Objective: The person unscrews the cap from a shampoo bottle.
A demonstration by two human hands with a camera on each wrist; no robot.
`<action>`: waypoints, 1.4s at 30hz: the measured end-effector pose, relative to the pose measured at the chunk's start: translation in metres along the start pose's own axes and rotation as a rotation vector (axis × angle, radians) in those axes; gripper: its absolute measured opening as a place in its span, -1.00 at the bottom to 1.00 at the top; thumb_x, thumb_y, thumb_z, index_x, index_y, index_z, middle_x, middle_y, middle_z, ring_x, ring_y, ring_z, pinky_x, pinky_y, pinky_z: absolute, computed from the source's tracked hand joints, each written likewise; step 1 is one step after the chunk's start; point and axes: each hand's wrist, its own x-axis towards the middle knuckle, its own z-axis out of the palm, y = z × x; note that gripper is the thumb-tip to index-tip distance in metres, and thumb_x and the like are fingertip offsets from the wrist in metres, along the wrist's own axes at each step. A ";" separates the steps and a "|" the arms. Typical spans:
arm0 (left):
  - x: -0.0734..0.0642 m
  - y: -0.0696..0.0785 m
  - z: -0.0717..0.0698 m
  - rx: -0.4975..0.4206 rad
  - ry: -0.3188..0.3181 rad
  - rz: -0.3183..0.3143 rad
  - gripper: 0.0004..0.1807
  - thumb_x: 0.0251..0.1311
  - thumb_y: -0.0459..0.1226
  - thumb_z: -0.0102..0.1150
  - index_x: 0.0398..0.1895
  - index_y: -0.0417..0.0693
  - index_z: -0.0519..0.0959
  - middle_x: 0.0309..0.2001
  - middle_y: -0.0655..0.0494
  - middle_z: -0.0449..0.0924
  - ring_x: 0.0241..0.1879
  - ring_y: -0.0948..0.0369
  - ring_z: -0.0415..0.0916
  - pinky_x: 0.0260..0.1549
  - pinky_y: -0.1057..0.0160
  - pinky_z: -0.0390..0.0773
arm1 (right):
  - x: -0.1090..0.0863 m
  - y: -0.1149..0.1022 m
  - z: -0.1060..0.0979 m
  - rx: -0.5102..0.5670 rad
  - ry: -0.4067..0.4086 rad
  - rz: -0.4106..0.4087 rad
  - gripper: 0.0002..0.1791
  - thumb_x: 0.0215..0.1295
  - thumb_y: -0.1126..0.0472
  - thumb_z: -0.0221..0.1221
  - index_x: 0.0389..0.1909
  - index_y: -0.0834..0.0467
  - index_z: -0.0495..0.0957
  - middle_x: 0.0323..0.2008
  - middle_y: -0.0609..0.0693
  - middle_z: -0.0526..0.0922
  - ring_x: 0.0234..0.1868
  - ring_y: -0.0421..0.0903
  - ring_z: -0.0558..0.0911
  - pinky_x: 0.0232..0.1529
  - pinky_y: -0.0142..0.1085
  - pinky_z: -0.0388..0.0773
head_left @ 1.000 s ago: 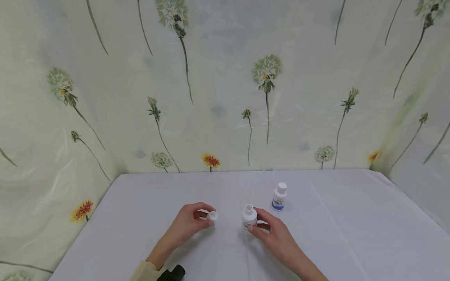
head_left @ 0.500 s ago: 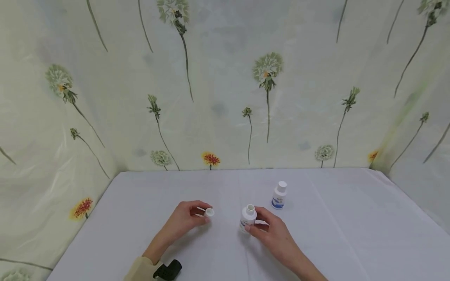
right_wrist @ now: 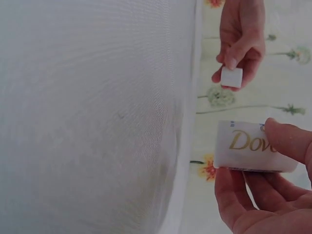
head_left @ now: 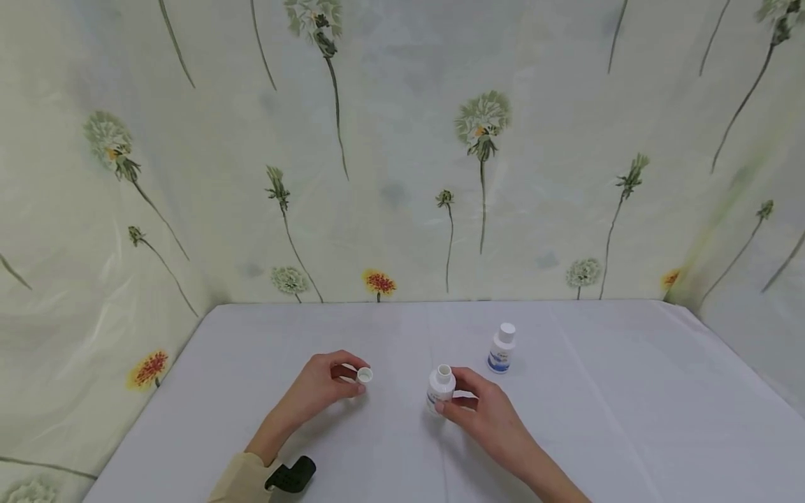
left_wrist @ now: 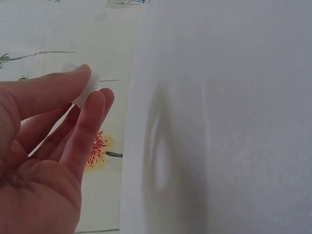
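My left hand (head_left: 321, 385) pinches a small white screw cap (head_left: 365, 376) between thumb and fingers, its hollow side facing the head camera. In the right wrist view that cap (right_wrist: 231, 77) shows side-on. With thumb and fingers round its body, my right hand (head_left: 487, 411) grips a small white bottle (head_left: 440, 386) whose neck is uncapped. Gold "Dove" lettering shows on the bottle (right_wrist: 243, 146) in the right wrist view. A gap of bare cloth separates cap and bottle. Behind the right hand stands a second white bottle (head_left: 502, 349), capped, with a blue band low on its label.
A white cloth (head_left: 566, 433) covers the table. Floral sheeting (head_left: 390, 140) hangs behind it and at both sides. A black strap-like device (head_left: 292, 475) sits at the left wrist by the pale sleeve (head_left: 244, 478).
My left hand has drawn left and slightly back from the bottle with the cap. The right hand and its bottle have shifted slightly left. The capped bottle has stayed put.
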 end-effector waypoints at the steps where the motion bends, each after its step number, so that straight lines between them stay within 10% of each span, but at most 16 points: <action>1: 0.000 0.000 0.000 -0.001 0.004 -0.001 -0.71 0.09 -0.40 0.39 -0.08 -0.12 0.65 -0.10 0.03 0.63 -0.09 0.09 0.61 -0.25 0.19 0.62 | 0.001 0.000 0.001 0.006 0.002 -0.003 -0.47 0.14 0.27 0.40 0.16 0.17 0.51 0.01 0.03 0.62 -0.01 -0.03 0.63 -0.01 -0.31 0.57; 42: 0.011 -0.009 -0.028 0.177 0.202 -0.037 -0.74 0.08 -0.39 0.39 -0.13 -0.03 0.66 -0.17 0.16 0.62 -0.17 0.17 0.58 -0.40 0.19 0.53 | 0.059 -0.004 0.040 -0.065 -0.011 -0.019 -0.48 0.17 0.24 0.39 0.17 0.16 0.51 -0.02 -0.01 0.63 0.05 -0.02 0.58 0.02 -0.15 0.58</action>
